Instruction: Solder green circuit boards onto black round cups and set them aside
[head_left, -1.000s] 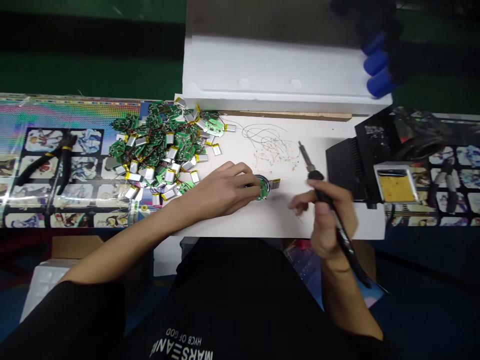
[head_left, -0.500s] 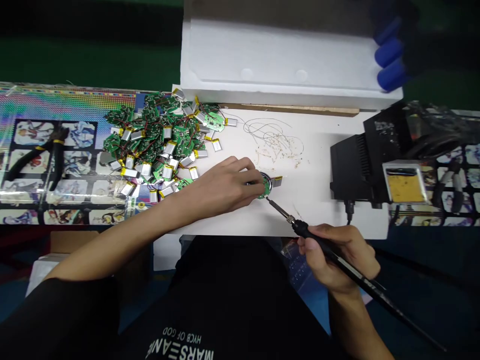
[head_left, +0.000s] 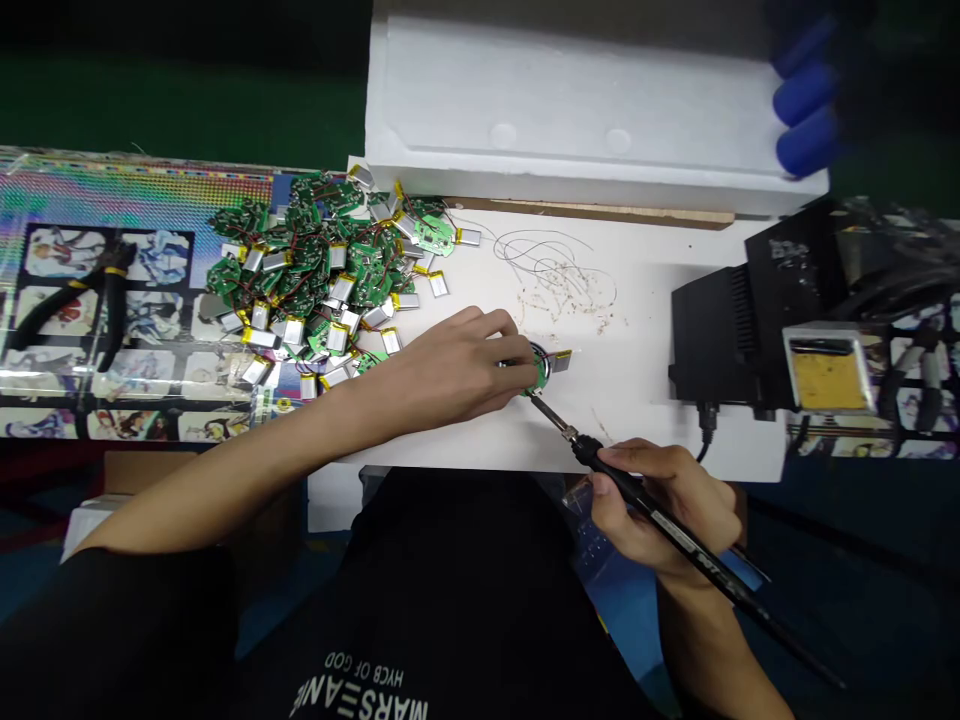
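Note:
My left hand is closed over a small green circuit board, its fingers gripping the board near the middle of the white work surface. A silver battery with a yellow end sticks out to the right of the board, and a dark ring shows along the board's edge. In my right hand is a black soldering iron, held like a pen and slanting up to the left. Its tip meets the lower edge of the board, close to my left fingertips; the exact contact spot is too small to make out.
A heap of green boards with batteries lies to the left. Pliers rest farther left. Thin solder wire and crumbs lie beyond my hands. At right stand a black soldering station and a yellow sponge tray; a white foam box is behind.
My right hand and the soldering iron have shifted slightly left, its tip now nearer my left fingertips. My left hand stays on the board. The whole view has moved a little.

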